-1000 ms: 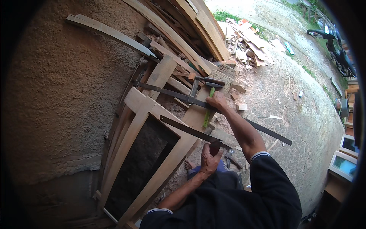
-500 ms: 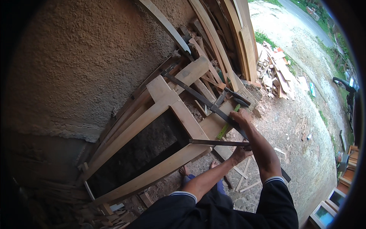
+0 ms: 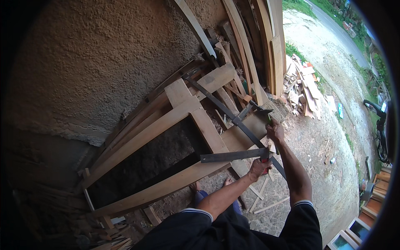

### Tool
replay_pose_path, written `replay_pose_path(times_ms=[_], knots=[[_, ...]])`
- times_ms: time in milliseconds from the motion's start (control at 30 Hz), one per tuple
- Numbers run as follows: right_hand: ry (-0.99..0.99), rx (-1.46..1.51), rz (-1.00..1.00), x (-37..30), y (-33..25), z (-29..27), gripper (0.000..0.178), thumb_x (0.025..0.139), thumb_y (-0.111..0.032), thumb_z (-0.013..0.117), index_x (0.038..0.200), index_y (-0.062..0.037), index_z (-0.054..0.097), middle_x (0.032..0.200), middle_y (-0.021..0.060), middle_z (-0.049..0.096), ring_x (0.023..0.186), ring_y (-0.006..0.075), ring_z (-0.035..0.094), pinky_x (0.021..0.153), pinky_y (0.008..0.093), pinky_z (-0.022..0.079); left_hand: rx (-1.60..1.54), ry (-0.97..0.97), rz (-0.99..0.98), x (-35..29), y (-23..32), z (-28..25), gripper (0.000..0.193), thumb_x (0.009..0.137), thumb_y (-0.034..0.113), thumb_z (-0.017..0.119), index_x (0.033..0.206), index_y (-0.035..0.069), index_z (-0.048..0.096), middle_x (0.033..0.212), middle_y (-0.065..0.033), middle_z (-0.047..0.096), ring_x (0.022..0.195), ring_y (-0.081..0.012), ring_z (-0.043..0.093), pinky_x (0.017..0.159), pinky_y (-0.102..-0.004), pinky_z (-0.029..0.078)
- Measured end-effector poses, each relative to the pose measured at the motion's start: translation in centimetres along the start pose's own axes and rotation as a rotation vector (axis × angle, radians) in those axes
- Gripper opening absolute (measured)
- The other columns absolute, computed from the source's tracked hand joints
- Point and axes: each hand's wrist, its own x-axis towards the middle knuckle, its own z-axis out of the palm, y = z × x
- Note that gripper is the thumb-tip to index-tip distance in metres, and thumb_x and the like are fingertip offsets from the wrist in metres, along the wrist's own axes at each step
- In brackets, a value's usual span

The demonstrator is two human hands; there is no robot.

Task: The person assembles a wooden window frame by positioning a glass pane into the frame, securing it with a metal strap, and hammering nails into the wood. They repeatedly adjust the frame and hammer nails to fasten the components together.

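Observation:
My left hand (image 3: 259, 168) is closed around the red handle of a try square with a long dark metal blade (image 3: 233, 156). The blade's far end reaches over the corner of a pale wooden frame (image 3: 208, 131). In my right hand (image 3: 275, 130) is a hammer, gripped by its greenish handle, with its dark head (image 3: 263, 111) above the fist. A long steel bar clamp (image 3: 216, 103) runs diagonally across the wood beyond the frame, its sliding jaw near the hammer head. Next to that jaw sits a small orange-brown block (image 3: 247, 98).
A rough earthen wall (image 3: 91, 66) rises on the left. Tall curved boards (image 3: 246, 54) lean at the back. Offcuts (image 3: 306, 85) are piled to the right, and thin sticks (image 3: 271, 205) lie on the ground. A motorbike (image 3: 380, 125) stands at the far right.
The try square's blade has turned from edge-on to show its flat side. My right hand has shifted slightly right, and the hammer handle has swung from pointing lower left to nearly upright.

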Motion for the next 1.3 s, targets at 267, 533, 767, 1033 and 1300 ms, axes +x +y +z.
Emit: replay_pose_path(times_ms=[267, 533, 767, 1033, 1300], knots=[[0.304, 0.237, -0.026, -4.3, 7.7, -3.5, 0.012, 0.097, -0.021, 0.064, 0.095, -0.0087, 0.064, 0.070, 0.0009, 0.059, 0.057, 0.0141, 0.057, 0.054, 0.0337, 0.045, 0.047, 0.146, -0.021, 0.1, -0.4, -0.8, 0.026, 0.087, 0.015, 0.074, 0.110, 0.007, 0.068, 0.082, -0.0021, 0.068, 0.067, -0.0121, 0.064, 0.062, -0.0287, 0.053], [0.280, 0.541, 0.127, -13.2, 6.6, -2.1, 0.016, 0.099, -0.023, 0.067, 0.097, -0.0074, 0.065, 0.076, -0.0057, 0.057, 0.065, 0.0038, 0.049, 0.057, 0.0232, 0.039, 0.136, 0.099, -0.069, 0.5, 0.1, -1.7, 0.035, 0.088, 0.011, 0.072, 0.122, 0.013, 0.069, 0.093, 0.0002, 0.069, 0.073, -0.0105, 0.065, 0.065, -0.0281, 0.054], [0.021, 0.889, 0.147, -15.8, 4.1, -0.2, 0.025, 0.097, -0.022, 0.067, 0.110, -0.0006, 0.065, 0.085, -0.0028, 0.060, 0.073, 0.0085, 0.055, 0.065, 0.0294, 0.049, 0.280, -0.048, -0.090, -0.6, 2.6, -1.3, 0.028, 0.089, 0.013, 0.075, 0.117, 0.013, 0.069, 0.093, 0.0005, 0.070, 0.076, -0.0098, 0.066, 0.065, -0.0268, 0.054], [-0.336, 0.898, 0.119, -20.7, 0.2, -2.4, 0.039, 0.092, -0.009, 0.067, 0.131, -0.0086, 0.061, 0.089, -0.0007, 0.065, 0.072, 0.0084, 0.057, 0.062, 0.0239, 0.045, 0.692, -0.243, -0.156, -8.4, 8.6, -2.5, 0.013, 0.087, 0.015, 0.069, 0.099, 0.009, 0.071, 0.072, 0.0018, 0.064, 0.060, -0.0057, 0.058, 0.053, -0.0234, 0.044], [-0.362, 1.221, 0.066, -24.5, -6.7, 6.4, 0.040, 0.096, -0.020, 0.071, 0.130, -0.0021, 0.060, 0.088, 0.0023, 0.067, 0.068, 0.0096, 0.060, 0.060, 0.0263, 0.049, 1.679, 0.126, 0.337, -18.1, 13.2, -8.3, 0.078, 0.076, 0.042, 0.083, 0.134, 0.002, 0.048, 0.122, -0.0223, 0.060, 0.107, -0.0345, 0.062, 0.086, -0.0439, 0.051]])
